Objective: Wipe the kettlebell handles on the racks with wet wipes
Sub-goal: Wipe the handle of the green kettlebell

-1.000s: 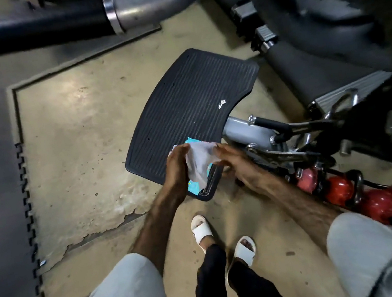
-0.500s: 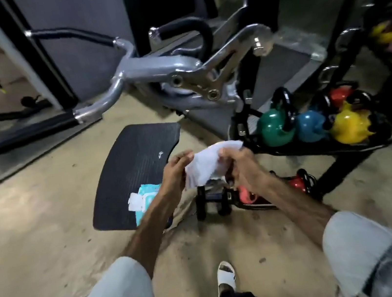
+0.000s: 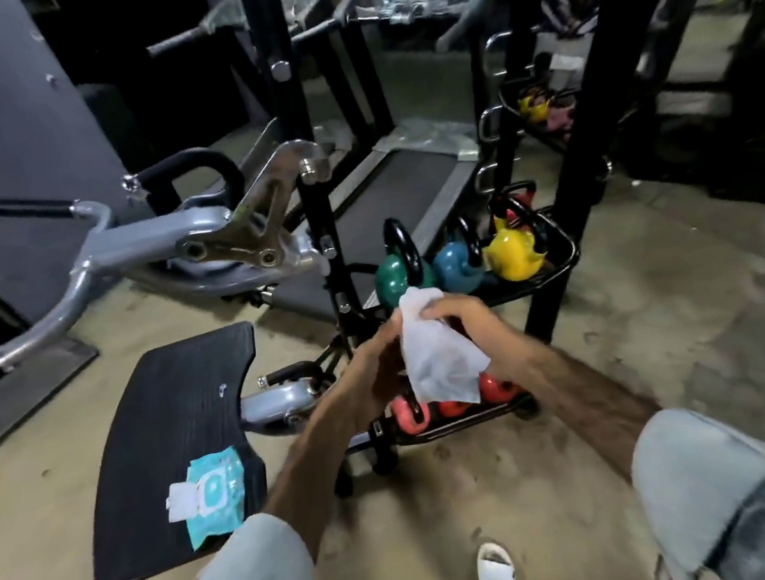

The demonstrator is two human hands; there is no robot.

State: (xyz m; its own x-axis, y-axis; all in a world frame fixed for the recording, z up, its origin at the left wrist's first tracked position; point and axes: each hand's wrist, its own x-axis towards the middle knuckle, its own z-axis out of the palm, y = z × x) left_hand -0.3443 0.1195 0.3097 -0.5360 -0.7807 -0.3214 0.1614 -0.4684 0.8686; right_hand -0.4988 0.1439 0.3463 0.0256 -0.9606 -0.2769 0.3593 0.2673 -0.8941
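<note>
A white wet wipe (image 3: 438, 356) hangs unfolded between my hands. My left hand (image 3: 373, 371) pinches its left edge and my right hand (image 3: 468, 319) grips its top. Just behind them stands a black kettlebell rack (image 3: 560, 256). Its middle shelf carries a green kettlebell (image 3: 398, 279), a blue kettlebell (image 3: 455, 268) and a yellow kettlebell (image 3: 512, 251), all with black handles. Red kettlebells (image 3: 496, 389) sit on the bottom shelf, partly hidden by the wipe. The teal wipe packet (image 3: 214, 492) lies open on a black footplate (image 3: 176, 422) to the left.
A grey exercise machine arm (image 3: 152, 241) reaches across the left. A treadmill (image 3: 402, 176) stands behind the rack. A second rack (image 3: 542, 106) with small kettlebells is further back right. My white sandal (image 3: 495, 567) rests on the concrete floor.
The view has lifted from the footplate up to the rack. Both hands took the wipe away from the packet and raised it in front of the kettlebells, spreading it out.
</note>
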